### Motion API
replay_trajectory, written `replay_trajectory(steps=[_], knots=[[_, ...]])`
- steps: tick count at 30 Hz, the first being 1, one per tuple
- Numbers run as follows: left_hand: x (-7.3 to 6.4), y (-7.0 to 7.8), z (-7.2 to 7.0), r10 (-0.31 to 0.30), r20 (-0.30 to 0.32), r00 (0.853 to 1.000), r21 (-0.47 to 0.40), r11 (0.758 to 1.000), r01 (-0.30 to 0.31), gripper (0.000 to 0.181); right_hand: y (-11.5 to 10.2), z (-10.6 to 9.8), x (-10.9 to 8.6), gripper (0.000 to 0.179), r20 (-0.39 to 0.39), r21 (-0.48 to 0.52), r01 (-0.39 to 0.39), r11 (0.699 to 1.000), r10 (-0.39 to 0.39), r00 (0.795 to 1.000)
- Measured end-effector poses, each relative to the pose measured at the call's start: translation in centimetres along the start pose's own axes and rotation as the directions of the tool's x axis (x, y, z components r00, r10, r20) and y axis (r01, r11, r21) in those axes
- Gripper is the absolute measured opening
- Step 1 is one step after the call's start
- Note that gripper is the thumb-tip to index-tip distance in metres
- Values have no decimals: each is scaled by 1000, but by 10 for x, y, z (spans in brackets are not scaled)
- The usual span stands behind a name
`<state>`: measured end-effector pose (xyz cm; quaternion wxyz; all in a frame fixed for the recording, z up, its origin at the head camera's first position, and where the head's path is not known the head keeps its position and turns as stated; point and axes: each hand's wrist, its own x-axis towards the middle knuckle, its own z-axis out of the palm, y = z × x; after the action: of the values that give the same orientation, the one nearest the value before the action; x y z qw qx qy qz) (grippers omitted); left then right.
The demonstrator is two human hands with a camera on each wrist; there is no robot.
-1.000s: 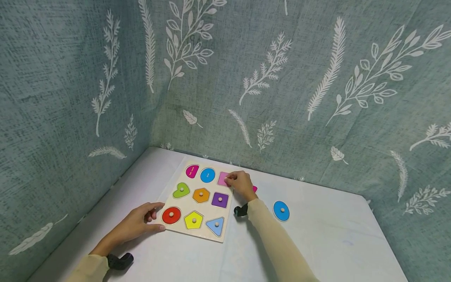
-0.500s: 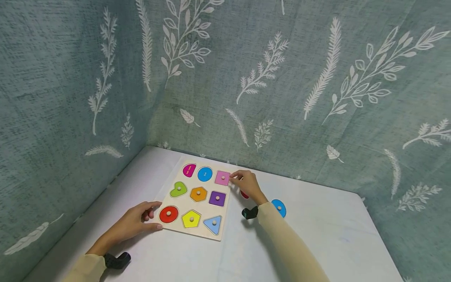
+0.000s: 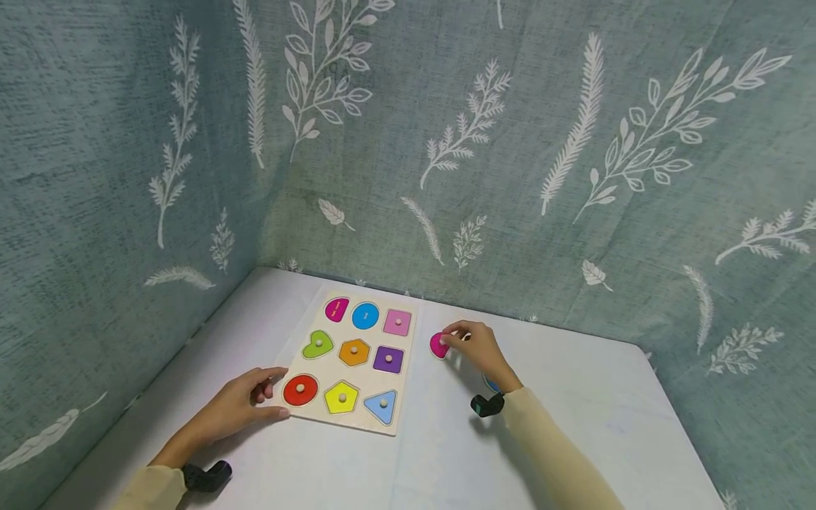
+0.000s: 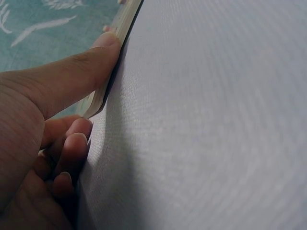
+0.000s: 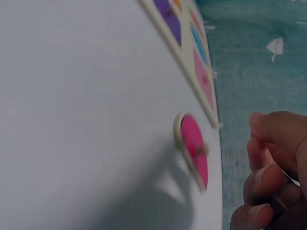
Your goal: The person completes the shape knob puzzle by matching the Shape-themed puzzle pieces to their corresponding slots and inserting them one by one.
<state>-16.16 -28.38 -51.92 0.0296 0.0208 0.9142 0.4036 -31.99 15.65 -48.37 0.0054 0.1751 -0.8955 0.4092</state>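
My left hand holds the near-left corner of a wooden shape puzzle board, thumb on the near edge and index finger along the left side. In the left wrist view, the thumb presses the board's edge. Just right of the board lies a magenta half-round puzzle piece with a small wooden knob. Over it hovers my right hand, fingers loosely bent; the right wrist view shows them apart from the piece. A pink square piece sits in the board's far-right recess.
A blue round piece lies on the white table, mostly hidden behind my right wrist. The board's half-round recess and blue recess hold no pieces. Patterned cloth hangs behind the table.
My right hand has let go of the pink square and moved right, to above the magenta piece. The left hand stays at the board's corner.
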Motion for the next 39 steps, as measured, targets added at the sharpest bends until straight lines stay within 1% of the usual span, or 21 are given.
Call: replay_trajectory(steps=[3,7,9,14,19,25,29,39], knots=[[0,0,0,-3,-10,1000,12,1000,4,91,9,-11,-11,17,-2,-10,-16,1000,16,1000],[0,1,1,-16,-16,1000,18,1000,17,93,20,-23,-27,21,-7,2,-48,999,48,999],[0,1,2,-12,-12,1000,18,1000,12,94,24,-28,-36,22,-17,11,-73,997,74,997],[-1,-1,0,-6,-8,1000,19,1000,6,93,33,-35,-51,21,-29,25,-129,991,130,991],[-1,-1,-1,-16,-7,1000,18,1000,16,93,40,-42,-60,19,-31,31,-140,990,141,990],[1,2,0,-7,2,1000,19,1000,7,94,48,-49,-70,19,-21,36,-166,985,167,986],[1,3,0,-13,12,1000,24,1000,12,93,54,-50,-76,21,-10,43,-169,985,170,985],[2,2,0,-12,5,1000,35,999,12,93,65,-51,-86,19,-15,48,-207,977,208,978]])
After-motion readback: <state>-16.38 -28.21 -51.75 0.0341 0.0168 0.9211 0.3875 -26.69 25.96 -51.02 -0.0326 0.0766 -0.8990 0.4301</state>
